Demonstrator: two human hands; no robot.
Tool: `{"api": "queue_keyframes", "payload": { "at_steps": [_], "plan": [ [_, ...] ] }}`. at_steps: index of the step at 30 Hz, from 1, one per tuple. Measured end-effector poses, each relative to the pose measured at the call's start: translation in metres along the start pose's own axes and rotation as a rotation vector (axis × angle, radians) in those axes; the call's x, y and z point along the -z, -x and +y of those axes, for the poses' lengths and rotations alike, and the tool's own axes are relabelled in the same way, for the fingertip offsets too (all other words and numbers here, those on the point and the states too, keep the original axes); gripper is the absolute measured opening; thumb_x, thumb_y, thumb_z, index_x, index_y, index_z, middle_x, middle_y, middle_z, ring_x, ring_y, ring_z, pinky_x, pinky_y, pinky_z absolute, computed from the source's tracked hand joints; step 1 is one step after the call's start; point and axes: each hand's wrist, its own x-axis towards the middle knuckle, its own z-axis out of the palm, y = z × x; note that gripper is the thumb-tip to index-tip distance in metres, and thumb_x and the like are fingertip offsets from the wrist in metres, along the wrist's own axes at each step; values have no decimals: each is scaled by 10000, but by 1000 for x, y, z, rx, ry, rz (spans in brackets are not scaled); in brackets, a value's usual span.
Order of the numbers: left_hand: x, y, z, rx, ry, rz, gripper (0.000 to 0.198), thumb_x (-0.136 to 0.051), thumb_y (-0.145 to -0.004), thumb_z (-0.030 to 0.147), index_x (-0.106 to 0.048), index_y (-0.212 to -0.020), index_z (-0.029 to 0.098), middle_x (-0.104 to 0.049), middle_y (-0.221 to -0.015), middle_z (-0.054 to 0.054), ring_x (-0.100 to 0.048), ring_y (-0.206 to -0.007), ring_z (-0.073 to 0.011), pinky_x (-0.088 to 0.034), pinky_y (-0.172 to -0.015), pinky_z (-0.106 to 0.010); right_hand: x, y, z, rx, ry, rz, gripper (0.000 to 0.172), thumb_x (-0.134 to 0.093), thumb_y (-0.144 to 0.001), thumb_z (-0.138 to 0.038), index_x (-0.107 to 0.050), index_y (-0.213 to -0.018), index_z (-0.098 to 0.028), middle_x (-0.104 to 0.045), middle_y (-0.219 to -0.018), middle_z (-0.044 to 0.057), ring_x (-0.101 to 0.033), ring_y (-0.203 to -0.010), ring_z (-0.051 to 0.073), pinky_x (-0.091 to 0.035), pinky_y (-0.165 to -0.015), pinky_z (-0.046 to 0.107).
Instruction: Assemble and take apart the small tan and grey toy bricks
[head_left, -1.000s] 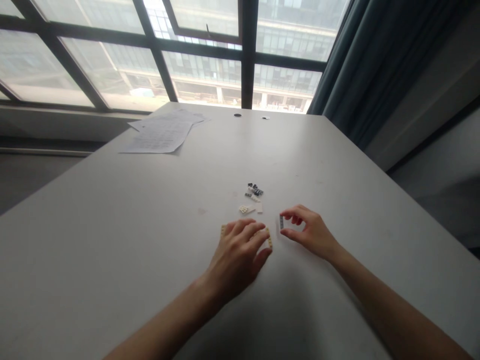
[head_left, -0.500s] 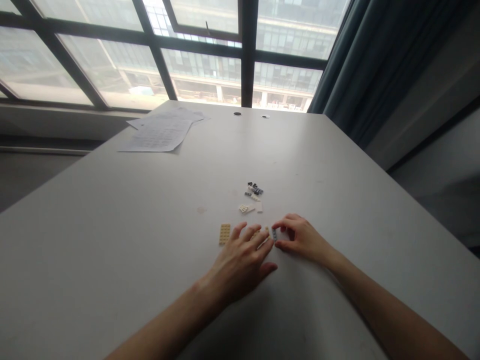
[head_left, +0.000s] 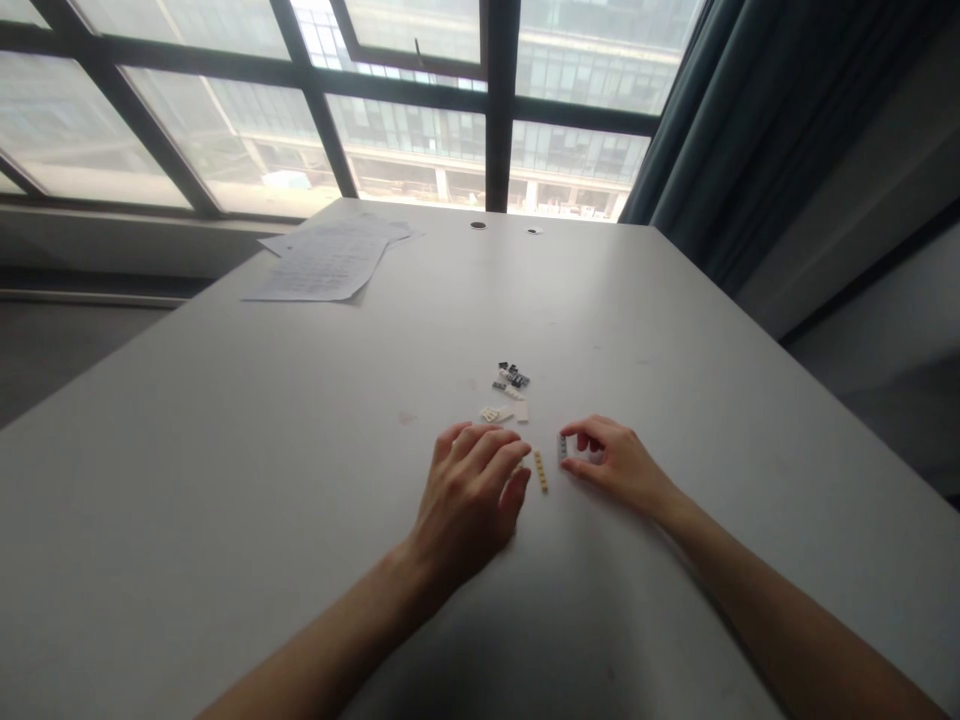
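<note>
My right hand (head_left: 619, 465) pinches a grey studded toy-brick strip (head_left: 562, 447) by its two ends, thumb at the near end and index finger at the far one. To its left a thin tan brick strip (head_left: 541, 472) lies alone on the table. My left hand (head_left: 476, 485) is curved low over the table, palm down. Between its thumb and index fingertip a sliver of a tan brick plate (head_left: 522, 464) shows; most of that piece is hidden. The hand also covers the spot where another tan plate lay.
Beyond my hands lie white brick pieces (head_left: 522, 411) and a small heap of black and grey pieces (head_left: 515, 377). Printed papers (head_left: 322, 260) rest at the table's far left. Two round table inserts (head_left: 478, 226) sit near the window edge.
My right hand has carried the grey strip a little right, away from the tan strip. My left hand has shifted left, its fingers drawn together and thumb brought up, uncovering the tan strip.
</note>
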Motion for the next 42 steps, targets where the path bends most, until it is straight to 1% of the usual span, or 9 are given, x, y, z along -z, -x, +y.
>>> {"api": "queue_keyframes", "payload": {
  "at_steps": [3, 6, 8, 11, 14, 28, 33, 37, 42],
  "plan": [
    [2, -1, -1, 35, 13, 93, 130, -553, -856, 158, -609, -969, 190, -675, -995, -61, -573, -964, -226, -385, -947, -439, 4, 7, -15, 18, 17, -64, 245, -734, -720, -234, -661, -952, -197, -543, -729, -31, -522, -675, 131, -390, -625, 234],
    [4, 0, 0, 43, 24, 136, 118, -565, -844, 156, -606, -948, 193, -672, -984, -57, -571, -944, -221, -387, -945, -440, 7, 16, -32, 110, 33, -289, 270, -765, -667, -202, -652, -911, -208, -523, -682, -59, -495, -610, 104, -361, -588, 211],
    [5, 0, 0, 33, 30, 144, 104, -565, -842, 155, -607, -929, 195, -673, -964, -53, -574, -928, -214, -388, -942, -438, 7, 21, -39, 156, 47, -398, 284, -771, -658, -199, -647, -913, -220, -514, -655, -70, -480, -581, 95, -342, -568, 201],
    [5, 0, 1, 31, 35, 135, 90, -558, -845, 159, -610, -906, 200, -677, -945, -50, -581, -921, -210, -390, -944, -434, 4, 24, -41, 175, 83, -450, 297, -770, -661, -200, -646, -929, -237, -507, -622, -75, -478, -565, 98, -327, -554, 199],
    [4, 0, 1, 30, 42, 128, 90, -556, -846, 164, -613, -902, 205, -681, -947, -45, -590, -927, -206, -391, -955, -429, 1, 23, -39, 193, 107, -499, 305, -761, -671, -191, -650, -949, -249, -550, -627, -63, -514, -589, 118, -336, -563, 206],
    [4, 2, 1, 14, 40, 122, 86, -565, -838, 162, -608, -902, 201, -680, -924, -42, -585, -905, -205, -393, -951, -426, 0, 23, -40, 213, 154, -495, 286, -744, -694, -221, -637, -957, -255, -615, -702, -41, -549, -627, 135, -353, -582, 214],
    [3, 1, 1, 14, 33, 116, 93, -561, -836, 155, -607, -902, 203, -677, -927, -37, -584, -906, -197, -392, -954, -415, -1, 22, -41, 234, 173, -455, 262, -746, -702, -232, -638, -940, -243, -610, -720, -30, -544, -626, 135, -354, -589, 219],
    [4, 0, 1, 10, 40, 123, 80, -568, -834, 154, -605, -886, 203, -680, -904, -31, -587, -887, -191, -398, -942, -409, -6, 24, -43, 232, 142, -408, 270, -745, -711, -232, -636, -958, -245, -601, -723, -33, -542, -623, 129, -374, -611, 218],
    [5, -1, -1, 8, 19, 122, 65, -569, -830, 158, -614, -842, 204, -680, -864, -23, -593, -875, -188, -408, -926, -399, -18, 27, -42, 223, 147, -394, 264, -718, -723, -234, -640, -976, -241, -619, -719, -21, -573, -664, 154, -394, -648, 238]
  ]
}}
